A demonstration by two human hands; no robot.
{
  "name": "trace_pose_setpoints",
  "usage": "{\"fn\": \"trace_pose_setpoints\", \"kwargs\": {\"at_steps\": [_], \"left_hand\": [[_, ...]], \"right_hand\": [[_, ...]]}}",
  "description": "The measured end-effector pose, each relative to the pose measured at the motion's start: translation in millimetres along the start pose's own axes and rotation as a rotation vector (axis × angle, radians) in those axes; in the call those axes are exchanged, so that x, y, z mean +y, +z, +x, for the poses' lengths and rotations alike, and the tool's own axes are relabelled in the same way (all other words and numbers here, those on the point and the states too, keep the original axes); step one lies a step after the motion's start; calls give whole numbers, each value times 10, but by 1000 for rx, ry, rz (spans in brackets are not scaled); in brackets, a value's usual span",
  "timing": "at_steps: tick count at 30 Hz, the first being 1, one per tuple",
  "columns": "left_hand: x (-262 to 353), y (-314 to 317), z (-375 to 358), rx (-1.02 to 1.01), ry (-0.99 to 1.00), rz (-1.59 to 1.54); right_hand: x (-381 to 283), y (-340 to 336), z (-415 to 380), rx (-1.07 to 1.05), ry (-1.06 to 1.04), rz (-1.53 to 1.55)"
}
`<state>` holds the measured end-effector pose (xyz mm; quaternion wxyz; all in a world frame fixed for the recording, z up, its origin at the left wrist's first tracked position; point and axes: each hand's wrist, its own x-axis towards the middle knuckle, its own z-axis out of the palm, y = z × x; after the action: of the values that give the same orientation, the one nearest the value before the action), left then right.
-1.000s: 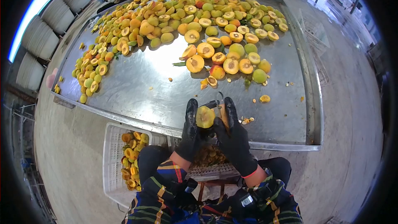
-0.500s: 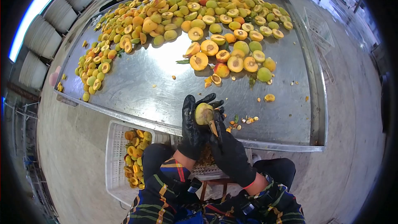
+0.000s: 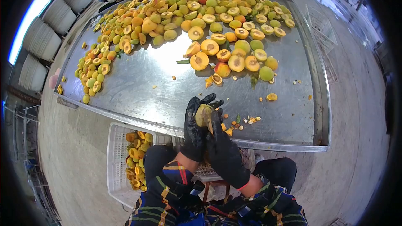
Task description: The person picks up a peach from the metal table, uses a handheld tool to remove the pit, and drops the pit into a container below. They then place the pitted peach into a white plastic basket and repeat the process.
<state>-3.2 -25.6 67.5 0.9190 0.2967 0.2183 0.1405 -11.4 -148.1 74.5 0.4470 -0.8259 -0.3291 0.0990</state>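
Over the near edge of the metal table, my left hand (image 3: 193, 130) in a black glove is wrapped round a greenish-yellow peach (image 3: 203, 114), its rounded skin side facing up. My right hand (image 3: 225, 152), also black-gloved, presses close against the peach from the right. Its fingers are closed on a slim tan tool (image 3: 210, 127) that touches the fruit's lower edge; most of the tool is hidden, so its exact kind does not show. Small peach scraps and pits (image 3: 251, 120) lie just right of my hands.
Many halved peaches (image 3: 167, 19) are heaped across the far part of the metal table (image 3: 142, 88), which has a raised rim. A white crate (image 3: 115, 159) with peach pieces stands below left, another crate under my hands. Two people sit at the far side.
My right hand has shifted slightly left and turned against the peach, and the tan tool now stands more upright. The peach has tilted a little in my left hand.
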Motion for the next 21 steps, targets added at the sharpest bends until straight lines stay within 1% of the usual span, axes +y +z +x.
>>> {"fn": "trace_pose_setpoints", "kwargs": {"at_steps": [1, 5, 7, 11, 13, 16, 20, 21], "left_hand": [[3, -4, 10, 18, 9, 12], [15, -3, 27, 25, 9, 18], [18, 51, 15, 25, 39, 35], [-25, 13, 6, 57, 53, 57], [-36, 32, -44, -18, 168, 89], [-92, -114, 23, -38, 213, 99], [-68, -100, 49, -17, 185, 118], [-57, -70, 54, 28, 177, 134]], "right_hand": [[-18, -14, 1, -17, 3, -44], [-9, 16, -15, 4, -18, -52], [-16, 22, -21, 34, -10, -21], [-21, 44, -24, 32, -8, -39], [0, 69, -28, 18, 0, 1], [-1, 76, -32, -21, -1, 61], [8, 106, -36, 7, -42, 86], [4, 112, -19, 34, -53, 138]]}}
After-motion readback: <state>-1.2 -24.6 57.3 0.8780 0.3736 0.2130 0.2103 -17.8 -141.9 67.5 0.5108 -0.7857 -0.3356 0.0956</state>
